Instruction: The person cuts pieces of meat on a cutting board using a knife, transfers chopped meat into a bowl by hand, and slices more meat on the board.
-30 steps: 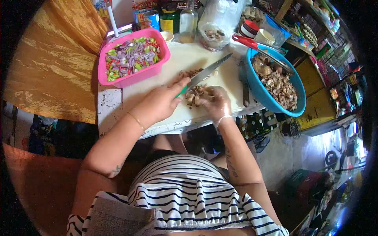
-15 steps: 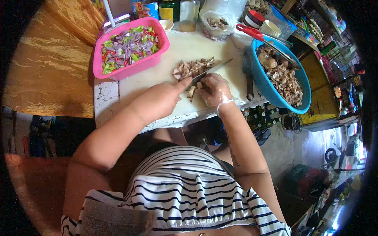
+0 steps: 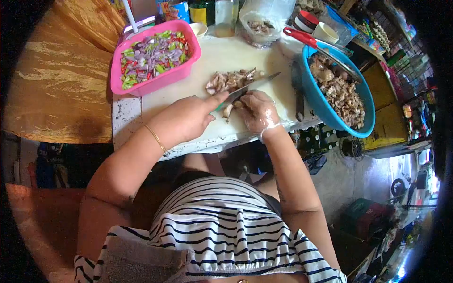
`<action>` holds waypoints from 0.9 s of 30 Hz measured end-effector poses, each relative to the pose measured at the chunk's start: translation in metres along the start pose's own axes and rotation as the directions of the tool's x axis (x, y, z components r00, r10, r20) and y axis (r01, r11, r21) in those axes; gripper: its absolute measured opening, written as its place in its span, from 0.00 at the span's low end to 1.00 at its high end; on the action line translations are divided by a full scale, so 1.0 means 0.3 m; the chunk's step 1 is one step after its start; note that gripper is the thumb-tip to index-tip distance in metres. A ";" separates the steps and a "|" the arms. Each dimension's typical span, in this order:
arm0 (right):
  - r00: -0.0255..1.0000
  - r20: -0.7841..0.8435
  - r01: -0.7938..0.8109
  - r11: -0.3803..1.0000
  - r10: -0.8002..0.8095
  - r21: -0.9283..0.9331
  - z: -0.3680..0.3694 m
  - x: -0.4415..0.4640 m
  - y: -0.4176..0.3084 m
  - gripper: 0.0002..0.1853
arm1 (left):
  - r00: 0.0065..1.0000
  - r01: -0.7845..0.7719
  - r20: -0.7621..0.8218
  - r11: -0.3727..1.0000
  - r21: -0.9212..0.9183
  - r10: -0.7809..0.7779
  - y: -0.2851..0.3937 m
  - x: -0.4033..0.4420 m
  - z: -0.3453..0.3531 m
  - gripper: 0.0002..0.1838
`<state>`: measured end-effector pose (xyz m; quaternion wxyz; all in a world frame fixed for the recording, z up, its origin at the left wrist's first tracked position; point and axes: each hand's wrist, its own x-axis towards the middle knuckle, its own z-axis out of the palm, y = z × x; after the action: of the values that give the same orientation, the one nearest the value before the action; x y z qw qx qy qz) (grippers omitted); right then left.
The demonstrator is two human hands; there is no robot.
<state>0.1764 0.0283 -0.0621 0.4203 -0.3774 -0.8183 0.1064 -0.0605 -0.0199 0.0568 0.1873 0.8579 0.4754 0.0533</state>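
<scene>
My left hand [image 3: 191, 115] is closed round the green handle of a knife [image 3: 245, 88], index finger along the top of the blade. The blade slants up to the right, just beside my right hand [image 3: 257, 111]. That hand wears a clear plastic glove, and its curled fingers press a piece of meat [image 3: 240, 104] on the white cutting board [image 3: 177, 96]. Most of this piece is hidden by the fingers. A small cut bit [image 3: 228, 111] lies between the hands. Beyond the blade sits a pile of chopped meat [image 3: 226, 80].
A pink basin [image 3: 155, 82] of sliced onions and peppers stands at left. At right, a blue basin [image 3: 330, 111] holds chopped meat and red-handled tongs [image 3: 302, 36]. Another dark-handled utensil [image 3: 299, 101] lies beside it. A plastic bag [image 3: 259, 33] and bottles [image 3: 225, 19] stand at the back.
My left hand has turned slightly, so the green handle and a bracelet now show. The blade tip has dipped a little. My right hand stays on the meat.
</scene>
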 end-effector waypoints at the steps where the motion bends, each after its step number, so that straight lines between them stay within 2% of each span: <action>1: 1.000 0.005 -0.026 1.000 0.026 0.014 -0.002 -0.009 -0.003 0.08 | 0.997 -0.052 -0.059 0.999 0.011 0.053 -0.026 0.013 0.036 0.36; 4: 0.999 0.020 -0.042 0.994 0.045 -0.105 -0.010 -0.012 -0.008 0.08 | 0.998 0.057 -0.021 0.995 -0.082 -0.059 -0.007 0.085 0.094 0.36; 7: 1.000 -0.027 -0.017 0.997 0.015 -0.070 0.004 -0.021 0.016 0.10 | 0.985 0.155 0.086 0.987 -0.051 -0.150 0.047 0.135 0.057 0.33; 10: 0.999 -0.037 0.015 0.996 -0.018 -0.092 -0.027 -0.010 -0.011 0.12 | 0.987 -0.036 -0.158 0.959 -0.281 -0.009 -0.064 0.137 0.116 0.35; 12: 0.987 -0.087 -0.142 0.989 0.139 -0.038 -0.010 -0.022 0.019 0.12 | 0.925 -0.146 -0.381 0.940 -0.309 0.018 -0.079 0.115 0.132 0.35; 14: 0.956 -0.105 -0.269 0.962 0.273 0.053 -0.010 -0.047 0.029 0.10 | 0.921 -0.104 -0.384 0.905 -0.412 -0.069 -0.085 0.069 0.138 0.36; 15: 0.935 -0.070 -0.350 0.937 0.348 -0.015 -0.008 -0.047 0.025 0.13 | 0.919 -0.083 -0.380 0.890 -0.449 -0.106 -0.080 0.046 0.137 0.36; 18: 0.905 -0.183 -0.418 0.883 0.384 -0.213 0.034 -0.026 -0.099 0.22 | 0.930 0.006 -0.320 0.881 -0.472 -0.178 -0.068 -0.015 0.113 0.36; 19: 0.916 -0.195 -0.387 0.900 0.350 -0.203 0.053 -0.020 -0.140 0.31 | 0.935 0.029 -0.304 0.890 -0.456 -0.185 -0.072 -0.028 0.112 0.37; 20: 0.918 -0.157 -0.392 0.891 0.363 -0.228 0.079 -0.011 -0.165 0.34 | 0.937 0.029 -0.305 0.907 -0.420 -0.171 -0.082 -0.035 0.122 0.37; 22: 0.908 -0.090 -0.417 0.866 0.409 -0.276 0.093 0.003 -0.219 0.27 | 0.947 0.067 -0.263 0.912 -0.404 -0.186 -0.086 -0.052 0.123 0.37; 24: 0.927 -0.123 -0.373 0.904 0.354 -0.209 0.109 0.006 -0.199 0.25 | 0.955 0.145 -0.169 0.884 -0.444 -0.242 -0.047 -0.076 0.074 0.37; 27: 0.941 -0.202 -0.307 0.937 0.272 -0.167 0.115 0.003 -0.161 0.24 | 0.933 0.009 -0.323 0.908 -0.419 -0.158 -0.079 -0.090 0.100 0.37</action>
<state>0.1241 0.0005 -0.0594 0.4314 -0.5416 -0.7196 0.0524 -0.0860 -0.0394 0.0226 0.2780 0.7545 0.5160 0.2952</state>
